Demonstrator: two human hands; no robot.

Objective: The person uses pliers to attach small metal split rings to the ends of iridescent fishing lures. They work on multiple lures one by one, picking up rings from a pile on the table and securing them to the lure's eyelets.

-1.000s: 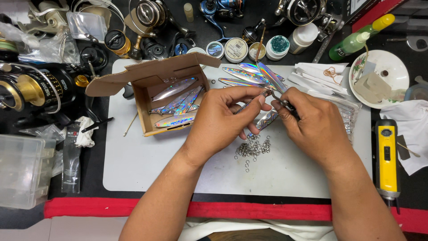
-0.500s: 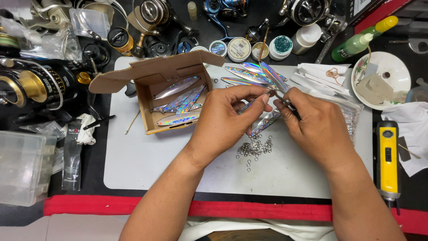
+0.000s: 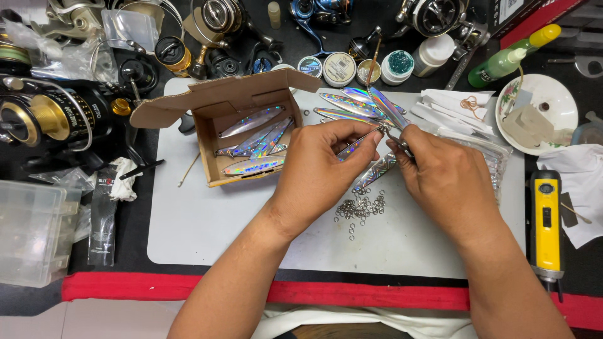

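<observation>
A holographic metal lure (image 3: 352, 148) is pinched in the fingers of the left hand (image 3: 326, 164), just right of the open cardboard box (image 3: 242, 135). Small pliers (image 3: 396, 139) are gripped by the right hand (image 3: 449, 182) at the lure's upper end. A heap of split rings (image 3: 359, 209) is seen below both hands, right of the box, on the white mat (image 3: 201, 220).

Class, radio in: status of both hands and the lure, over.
Left hand pinches holographic lure. Right hand grips small pliers at its tip. Loose split rings piled on mat below.
</observation>
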